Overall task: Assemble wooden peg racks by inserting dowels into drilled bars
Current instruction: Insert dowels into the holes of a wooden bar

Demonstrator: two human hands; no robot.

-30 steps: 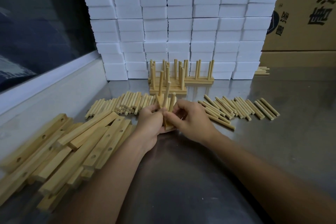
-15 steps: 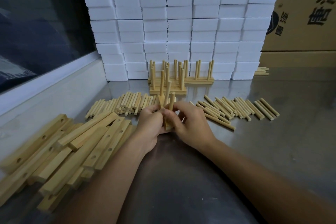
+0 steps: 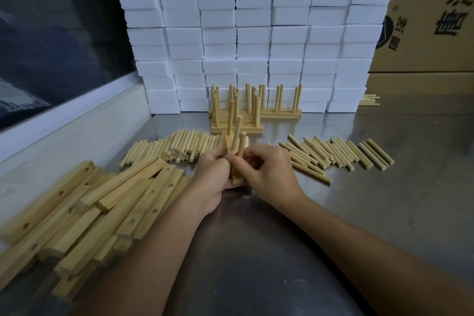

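- We see the left hand (image 3: pixel 214 177) curled around a drilled bar (image 3: pixel 237 179) held on end at the middle of the steel table (image 3: pixel 384 200); the bar's lower end shows just under the palm.
- The right hand (image 3: pixel 269 174) pinches a dowel (image 3: pixel 241 146) between thumb and fingertips, right against the bar; a second dowel (image 3: pixel 237 131) stands tilted just behind it. We cannot tell how deep either one sits in its hole.
- Both hands touch each other over the bar, and both forearms run back toward the near edge of the table.
- To our left a loose heap of drilled bars (image 3: pixel 84 213) spreads to the table's left edge, beside the white ledge (image 3: pixel 77 131).
- Behind the hands lies a stack of loose dowels (image 3: pixel 174 149); to the right, a single-layer row of dowels (image 3: pixel 341 154) fans out.
- Finished peg racks (image 3: pixel 246 110) stand against a wall of white foam blocks (image 3: pixel 256 33); a cardboard box (image 3: pixel 431 20) closes the far right corner.
- Bare steel lies between the forearms and at the near right of the table.
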